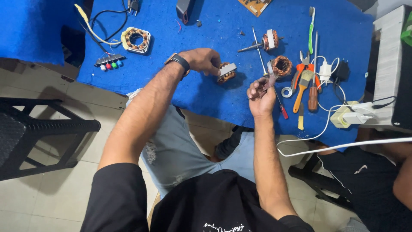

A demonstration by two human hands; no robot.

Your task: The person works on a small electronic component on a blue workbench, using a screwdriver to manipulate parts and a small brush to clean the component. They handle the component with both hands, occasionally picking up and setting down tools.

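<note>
The left hand, a watch on its wrist, rests on the blue table with its fingers curled around a small copper-wound motor stator, which sits on the cloth near the table's middle. The fingers grip it at its left side and top, so the pale metal face on its right stays clear. The right hand is raised just to the right of the stator, apart from it, its thumb and fingers pinched shut on a small thin object; it is too small to name, though it looks like a wire end or a slim tool tip.

Judging by this, the step in hand is work on the stator's windings or terminals: one hand steadies the part while the other brings the fine piece towards it. The move to follow would call for a firm hold on the stator and a careful, small approach of the pinched piece.

Just beyond the right hand lie another copper coil, a rotor on its shaft, orange-handled pliers, a paintbrush and a red-handled screwdriver. A second stator ring sits well to the left.
</note>
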